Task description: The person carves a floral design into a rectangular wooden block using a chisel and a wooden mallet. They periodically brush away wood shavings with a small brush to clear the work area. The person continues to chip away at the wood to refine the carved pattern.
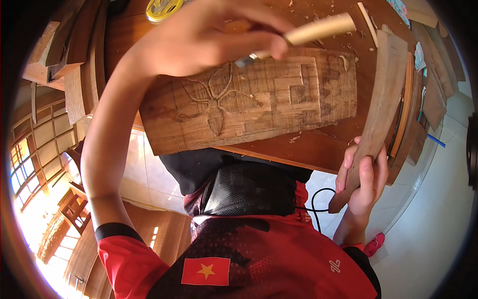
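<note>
My left hand (pixel 199 47) is closed around a chisel with a pale wooden handle (pixel 323 29). The handle points up to the right, and its short metal end hangs above a carved wooden board (pixel 269 107); whether it touches the wood I cannot tell. Cut into the board are a flower with long petals and, to its right, stepped square-cornered lines. At the table's right edge my right hand (pixel 367 177) grips a long, flat wooden bat (pixel 381 94) by its narrow lower end. The wide end rises beyond the board's right side.
The brown table (pixel 298 154) carries scattered wood shavings and a thin pale stick (pixel 367 24). A round yellow-rimmed container (pixel 163 9) stands at the far left. Stacked planks (pixel 82 55) are on the left, with more boards (pixel 433 79) on the right. A black cable (pixel 314 204) loops below the table edge.
</note>
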`<act>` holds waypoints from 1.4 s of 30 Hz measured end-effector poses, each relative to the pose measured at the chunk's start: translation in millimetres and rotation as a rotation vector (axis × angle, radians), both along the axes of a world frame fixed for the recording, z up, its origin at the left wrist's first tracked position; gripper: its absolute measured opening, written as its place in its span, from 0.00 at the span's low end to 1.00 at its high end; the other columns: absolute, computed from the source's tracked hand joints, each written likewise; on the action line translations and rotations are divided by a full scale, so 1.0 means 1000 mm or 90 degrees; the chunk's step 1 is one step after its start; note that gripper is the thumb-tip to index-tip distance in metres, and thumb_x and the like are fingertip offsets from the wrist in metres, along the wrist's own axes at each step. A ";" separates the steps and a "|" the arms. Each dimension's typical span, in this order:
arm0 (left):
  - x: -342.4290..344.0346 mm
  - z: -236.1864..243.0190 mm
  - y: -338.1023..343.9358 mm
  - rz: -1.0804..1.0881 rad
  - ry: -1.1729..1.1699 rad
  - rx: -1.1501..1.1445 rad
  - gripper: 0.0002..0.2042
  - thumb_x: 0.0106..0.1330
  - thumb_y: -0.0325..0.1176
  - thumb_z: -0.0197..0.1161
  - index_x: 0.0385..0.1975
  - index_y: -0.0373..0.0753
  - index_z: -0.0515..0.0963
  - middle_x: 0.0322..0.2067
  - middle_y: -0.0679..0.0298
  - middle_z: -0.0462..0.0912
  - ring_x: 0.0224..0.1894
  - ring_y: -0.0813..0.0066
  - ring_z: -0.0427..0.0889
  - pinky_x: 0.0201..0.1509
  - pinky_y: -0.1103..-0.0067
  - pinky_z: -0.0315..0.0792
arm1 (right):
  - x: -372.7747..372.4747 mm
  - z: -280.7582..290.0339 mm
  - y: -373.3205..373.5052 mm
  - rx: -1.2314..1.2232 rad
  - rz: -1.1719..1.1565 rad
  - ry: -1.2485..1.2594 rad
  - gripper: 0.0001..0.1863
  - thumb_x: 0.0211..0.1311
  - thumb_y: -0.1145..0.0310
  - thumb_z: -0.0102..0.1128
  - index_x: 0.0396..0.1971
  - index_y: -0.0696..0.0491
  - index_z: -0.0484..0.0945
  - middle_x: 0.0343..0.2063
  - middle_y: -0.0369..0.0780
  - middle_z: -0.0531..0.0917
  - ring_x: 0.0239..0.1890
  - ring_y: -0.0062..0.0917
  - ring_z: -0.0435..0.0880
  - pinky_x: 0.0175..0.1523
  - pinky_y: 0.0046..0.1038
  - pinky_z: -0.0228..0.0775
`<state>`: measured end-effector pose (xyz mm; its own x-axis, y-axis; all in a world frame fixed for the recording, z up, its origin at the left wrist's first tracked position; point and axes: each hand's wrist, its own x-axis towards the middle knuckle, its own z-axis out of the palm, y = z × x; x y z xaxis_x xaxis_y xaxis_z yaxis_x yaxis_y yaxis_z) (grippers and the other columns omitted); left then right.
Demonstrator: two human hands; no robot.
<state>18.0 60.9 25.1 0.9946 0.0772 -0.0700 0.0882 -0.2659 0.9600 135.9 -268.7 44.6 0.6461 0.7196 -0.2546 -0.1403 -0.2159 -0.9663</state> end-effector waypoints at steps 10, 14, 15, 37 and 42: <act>-0.058 0.007 -0.014 0.328 -0.065 0.074 0.17 0.77 0.34 0.60 0.55 0.27 0.79 0.44 0.57 0.87 0.47 0.75 0.83 0.57 0.76 0.75 | -0.011 0.017 0.080 0.003 0.247 -0.026 0.21 0.68 0.76 0.59 0.58 0.61 0.67 0.50 0.51 0.86 0.26 0.11 0.76 0.31 0.17 0.68; -0.078 0.008 -0.035 0.399 -0.062 -0.039 0.17 0.77 0.35 0.61 0.54 0.27 0.80 0.42 0.58 0.87 0.46 0.76 0.83 0.56 0.78 0.75 | -0.014 0.012 0.100 -0.021 0.271 0.014 0.20 0.71 0.76 0.58 0.59 0.61 0.66 0.51 0.49 0.86 0.29 0.11 0.76 0.34 0.18 0.69; -0.080 0.007 -0.037 0.399 -0.064 -0.042 0.16 0.77 0.35 0.61 0.54 0.27 0.80 0.42 0.58 0.87 0.46 0.76 0.83 0.56 0.78 0.75 | -0.015 0.012 0.103 -0.037 0.262 0.037 0.19 0.71 0.75 0.59 0.58 0.61 0.67 0.50 0.47 0.86 0.33 0.12 0.79 0.38 0.19 0.72; -0.091 -0.002 -0.042 0.392 -0.098 -0.062 0.12 0.75 0.28 0.63 0.52 0.28 0.81 0.41 0.58 0.89 0.46 0.77 0.85 0.54 0.79 0.78 | -0.018 0.002 0.122 -0.055 0.258 -0.102 0.21 0.70 0.77 0.59 0.59 0.58 0.67 0.43 0.41 0.86 0.18 0.10 0.72 0.19 0.16 0.64; -0.091 -0.004 -0.043 0.399 -0.117 -0.079 0.11 0.75 0.26 0.63 0.52 0.29 0.82 0.41 0.59 0.89 0.47 0.77 0.87 0.54 0.79 0.79 | -0.024 -0.004 0.122 -0.010 0.307 -0.159 0.22 0.67 0.81 0.59 0.59 0.60 0.67 0.43 0.39 0.87 0.26 0.11 0.77 0.30 0.17 0.69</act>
<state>-72.5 18.3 20.9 0.7607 0.6472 0.0504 0.0229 -0.1042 0.9943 111.8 -146.5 40.2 0.2854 0.9468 -0.1487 0.2115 -0.2136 -0.9538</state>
